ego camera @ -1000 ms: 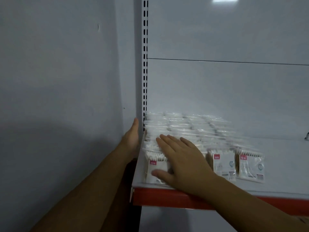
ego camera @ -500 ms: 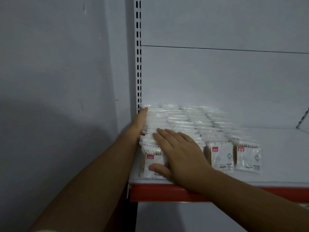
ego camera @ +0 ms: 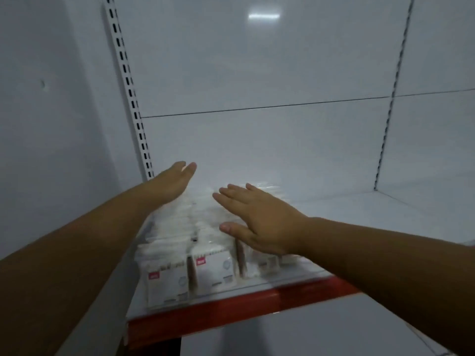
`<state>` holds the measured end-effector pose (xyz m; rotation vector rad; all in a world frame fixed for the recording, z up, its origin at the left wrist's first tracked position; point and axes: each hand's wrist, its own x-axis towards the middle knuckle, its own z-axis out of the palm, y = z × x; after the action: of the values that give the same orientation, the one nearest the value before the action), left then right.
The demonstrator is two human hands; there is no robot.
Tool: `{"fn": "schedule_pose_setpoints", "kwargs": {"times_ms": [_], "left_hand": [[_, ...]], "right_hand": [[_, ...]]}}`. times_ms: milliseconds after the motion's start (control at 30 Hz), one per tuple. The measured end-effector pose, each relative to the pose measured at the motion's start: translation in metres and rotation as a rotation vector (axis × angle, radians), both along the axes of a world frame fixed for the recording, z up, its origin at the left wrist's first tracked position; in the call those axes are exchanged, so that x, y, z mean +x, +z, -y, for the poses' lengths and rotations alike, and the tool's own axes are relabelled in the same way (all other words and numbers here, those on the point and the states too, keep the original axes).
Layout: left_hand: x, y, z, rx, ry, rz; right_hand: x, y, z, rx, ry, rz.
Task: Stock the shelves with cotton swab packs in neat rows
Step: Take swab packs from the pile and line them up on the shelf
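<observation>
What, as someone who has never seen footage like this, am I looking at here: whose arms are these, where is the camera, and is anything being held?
There is no machine here. A person wears a camera on the head, so the single picture looks forward and down along their own two bare arms. The left hand reaches, fingers straight, along the left side of the cotton swab packs. The right hand is flat, fingers spread, over the tops of the packs; whether it presses on them I cannot tell. Neither hand holds anything. The packs stand in rows at the left end of a white shelf with a red front edge, beside a slotted post.
</observation>
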<state>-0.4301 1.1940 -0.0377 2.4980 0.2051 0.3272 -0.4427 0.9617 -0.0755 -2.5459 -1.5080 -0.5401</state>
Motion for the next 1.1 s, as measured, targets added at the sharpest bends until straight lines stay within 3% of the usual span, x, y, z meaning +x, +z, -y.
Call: {"fn": "schedule_pose_setpoints", "kwargs": {"times_ms": [133, 200, 300, 633, 800, 1100], "left_hand": [[0.039, 0.035, 0.122, 0.201, -0.159, -0.063], [0.061, 0.04, 0.196, 0.321, -0.238, -0.078], [0.09, 0.034, 0.309, 0.436, -0.394, -0.033], [0.138, -0.003, 0.61, 0.515, -0.792, 0.058], [0.172, -0.025, 0.695, 0.577, -0.881, 0.017], [0.309, -0.019, 0.811, 0.536, -0.931, 0.041]], "right_hand": [[0.051, 0.021, 0.13, -0.244, -0.353, -0.017], [0.064, 0.026, 0.205, -0.255, -0.551, -0.132], [0.065, 0.023, 0.312, -0.27, -0.721, -0.106], [0.023, 0.014, 0.563, -0.316, -0.972, -0.126], [0.044, 0.004, 0.64, -0.284, -1.021, -0.175], [0.147, 0.005, 0.766, -0.357, -1.113, -0.126]]}}
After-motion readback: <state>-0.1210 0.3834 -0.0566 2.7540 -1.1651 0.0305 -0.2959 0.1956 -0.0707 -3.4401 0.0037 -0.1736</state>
